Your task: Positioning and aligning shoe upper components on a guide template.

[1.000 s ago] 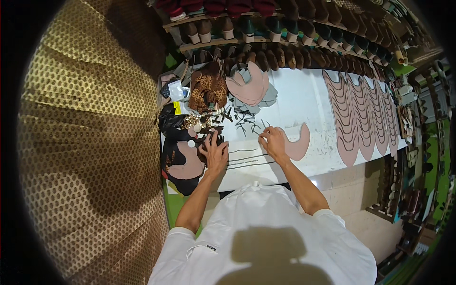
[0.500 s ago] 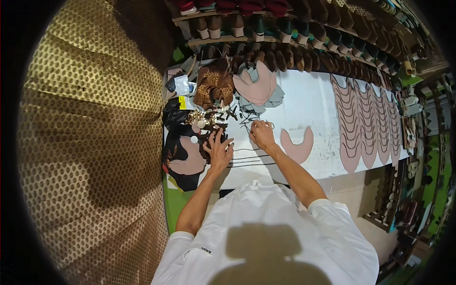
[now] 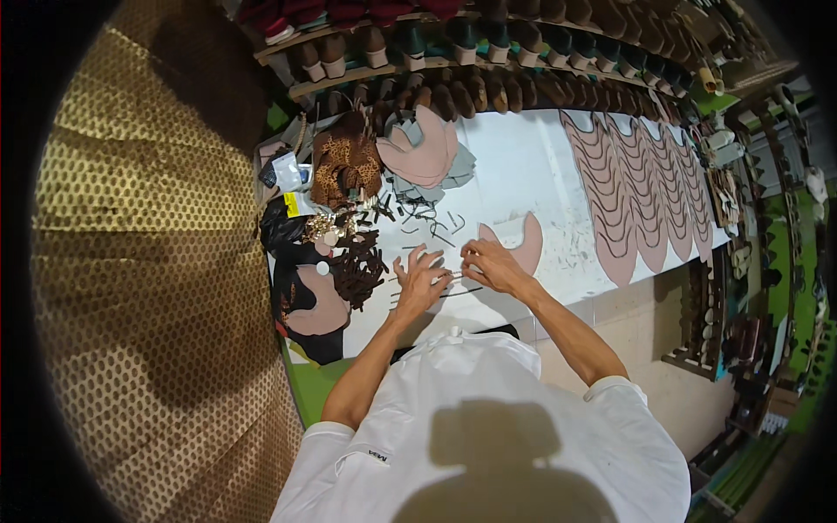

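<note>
Several thin dark strips point(image 3: 462, 292) lie roughly side by side on the white worktable, just in front of me. My left hand point(image 3: 423, 283) is over their left ends, fingers curved and spread apart, thumb toward the right hand. Close by on the right, my right hand point(image 3: 493, 266) has its fingertips drawn together on a thin dark strip point(image 3: 457, 277) that spans the small gap between the hands. Under and behind that hand lies a pink U-shaped piece point(image 3: 528, 247), partly covered. More loose dark strips point(image 3: 446, 228) are scattered beyond the hands.
Left of my hands sits a heap of short brown strips point(image 3: 359, 270) beside pink and black pieces point(image 3: 318, 301). Farther back are leopard-patterned material point(image 3: 346, 166) and stacked pink pieces point(image 3: 418, 157). Overlapping dark-edged pink pieces point(image 3: 610, 200) line the right. Shoe shelves point(image 3: 436, 61) stand behind.
My right hand has come nearer to me from the scattered strips, to the laid-out strips. My left hand has moved off the brown heap toward it. The whole view has shifted.
</note>
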A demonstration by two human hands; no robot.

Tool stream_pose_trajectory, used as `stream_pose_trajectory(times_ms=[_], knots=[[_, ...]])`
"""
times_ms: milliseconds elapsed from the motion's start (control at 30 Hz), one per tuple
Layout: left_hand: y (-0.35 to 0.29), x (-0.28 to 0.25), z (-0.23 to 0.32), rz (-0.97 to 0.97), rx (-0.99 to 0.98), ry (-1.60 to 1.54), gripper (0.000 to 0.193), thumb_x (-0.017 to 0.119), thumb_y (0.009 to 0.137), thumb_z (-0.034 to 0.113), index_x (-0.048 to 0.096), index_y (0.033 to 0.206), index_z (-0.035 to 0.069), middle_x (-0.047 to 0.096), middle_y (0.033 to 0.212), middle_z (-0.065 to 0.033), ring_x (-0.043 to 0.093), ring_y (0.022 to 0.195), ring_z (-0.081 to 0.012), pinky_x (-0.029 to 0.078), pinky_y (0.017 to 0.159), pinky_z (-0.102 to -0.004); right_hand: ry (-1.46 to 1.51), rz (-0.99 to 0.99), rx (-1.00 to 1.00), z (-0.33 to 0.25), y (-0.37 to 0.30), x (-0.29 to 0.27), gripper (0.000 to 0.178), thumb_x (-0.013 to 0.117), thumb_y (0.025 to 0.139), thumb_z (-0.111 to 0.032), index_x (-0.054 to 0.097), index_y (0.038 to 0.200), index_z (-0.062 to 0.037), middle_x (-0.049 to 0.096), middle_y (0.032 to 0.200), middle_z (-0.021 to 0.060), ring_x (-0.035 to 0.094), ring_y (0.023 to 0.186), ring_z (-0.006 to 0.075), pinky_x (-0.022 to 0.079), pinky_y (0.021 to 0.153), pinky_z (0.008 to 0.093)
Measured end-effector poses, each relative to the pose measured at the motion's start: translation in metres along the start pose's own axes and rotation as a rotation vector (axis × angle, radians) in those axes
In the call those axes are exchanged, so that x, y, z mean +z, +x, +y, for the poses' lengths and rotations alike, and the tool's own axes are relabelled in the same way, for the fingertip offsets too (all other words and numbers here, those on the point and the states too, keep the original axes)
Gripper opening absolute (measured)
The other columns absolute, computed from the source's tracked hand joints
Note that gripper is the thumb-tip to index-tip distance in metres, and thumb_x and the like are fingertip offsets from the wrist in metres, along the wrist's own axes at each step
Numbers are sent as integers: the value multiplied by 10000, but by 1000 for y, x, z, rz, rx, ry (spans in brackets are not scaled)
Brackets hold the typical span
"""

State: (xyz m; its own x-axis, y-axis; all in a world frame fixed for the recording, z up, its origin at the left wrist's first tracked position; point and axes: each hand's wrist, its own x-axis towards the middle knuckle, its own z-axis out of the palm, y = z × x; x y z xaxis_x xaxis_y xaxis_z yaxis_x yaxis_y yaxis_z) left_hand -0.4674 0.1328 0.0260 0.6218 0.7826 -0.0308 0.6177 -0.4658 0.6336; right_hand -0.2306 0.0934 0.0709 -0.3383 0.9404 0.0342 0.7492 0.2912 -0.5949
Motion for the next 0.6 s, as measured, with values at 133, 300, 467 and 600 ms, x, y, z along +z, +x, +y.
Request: stream_pose_trajectory(times_ms=[133,300,467,600], knots=[[-14,8,8,-18,81,26,134,805,877,280,817,958,175,602,1423,-25,344,1480,-347,97,1123,-710,18,-1,51,10,-29,18,124,724,935,-193,737,952,-70,654,1157,50,620,1054,285,472,910,447],[-27,7,5,8,116,26,116,779,875,226,805,953,144,564,1432,-66,313,1492,-373,103,1120,-756,-34,7,66,23,-43,32,108,733,924,-189,738,932,-82,660,1138,48,626,1041,276,480,899,439],[-39,-4,-1,95,48,35,128,772,886,213,791,1000,155,510,1508,-98,306,1498,-380,105,1117,-752,-58,-9,93,29,-49,35,110,742,906,-188,745,924,-80,670,1117,49,636,1036,270,490,891,433],[-48,-13,-3,96,48,125,142,768,911,200,793,1050,213,465,1548,-136,301,1499,-383,117,1116,-717,-48,-37,87,32,-51,33,117,699,928,-189,756,932,-86,659,1119,41,632,1042,251,477,891,425]])
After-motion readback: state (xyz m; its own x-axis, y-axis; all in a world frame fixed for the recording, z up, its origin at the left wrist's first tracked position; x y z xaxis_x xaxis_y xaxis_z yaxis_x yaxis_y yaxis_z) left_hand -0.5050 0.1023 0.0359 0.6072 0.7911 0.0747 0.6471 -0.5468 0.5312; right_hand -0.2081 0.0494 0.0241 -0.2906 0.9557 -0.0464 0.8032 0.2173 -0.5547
